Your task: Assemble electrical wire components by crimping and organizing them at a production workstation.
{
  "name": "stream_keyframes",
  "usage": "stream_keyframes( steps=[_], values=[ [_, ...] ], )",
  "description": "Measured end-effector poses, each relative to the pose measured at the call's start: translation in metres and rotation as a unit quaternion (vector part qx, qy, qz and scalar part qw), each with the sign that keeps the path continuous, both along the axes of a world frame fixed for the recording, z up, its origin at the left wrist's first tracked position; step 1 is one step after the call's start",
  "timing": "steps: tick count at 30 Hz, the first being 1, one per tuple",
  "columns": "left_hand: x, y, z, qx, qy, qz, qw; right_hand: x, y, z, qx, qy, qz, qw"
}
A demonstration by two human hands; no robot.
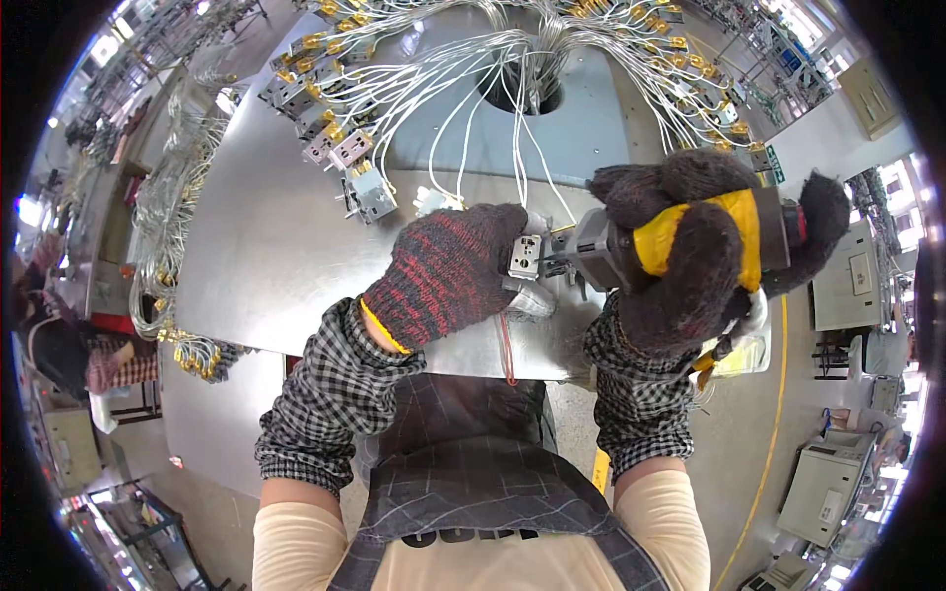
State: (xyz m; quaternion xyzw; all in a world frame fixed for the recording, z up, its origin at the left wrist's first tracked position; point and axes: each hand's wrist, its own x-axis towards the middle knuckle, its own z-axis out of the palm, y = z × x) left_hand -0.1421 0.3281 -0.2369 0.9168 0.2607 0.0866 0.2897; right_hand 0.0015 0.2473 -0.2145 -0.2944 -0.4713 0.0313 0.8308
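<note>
My left hand [448,271], in a dark knitted glove with red flecks and pale fingertips, is closed around a small silver metal connector box [526,256]. Holes show on the box's upturned face, and white wires run away from its far side. In my gloved right hand [690,256] is a handheld power tool [744,231], grey and black with a yellow band, lying sideways. My fingers wrap its body. The grey nose [596,251] points left at the connector box, close beside it; whether the tip touches it I cannot tell.
A bundle of white wires [537,74] rises through a round hole in the grey-blue plate [601,128]. Several metal boxes [370,192] on wire ends fan around it on the metal table [246,266]. More wire bundles [158,256] hang at left. Another person [69,345] sits at far left.
</note>
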Motion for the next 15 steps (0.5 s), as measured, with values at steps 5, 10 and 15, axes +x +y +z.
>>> stream_keyframes(
  steps=[5, 10, 15],
  values=[
    [-0.008, -0.002, -0.006, 0.034, -0.029, 0.012, 0.999, -0.03, 0.003, 0.007, -0.03, -0.071, -0.076, 0.994],
    [-0.017, 0.001, 0.004, 0.179, 0.029, 0.016, 0.983, 0.025, -0.061, -0.073, -0.087, 0.258, 0.262, 0.926],
    [-0.01, 0.013, -0.008, 0.256, 0.171, -0.076, 0.948, 0.015, -0.032, -0.047, -0.059, 0.142, 0.216, 0.964]
  ],
)
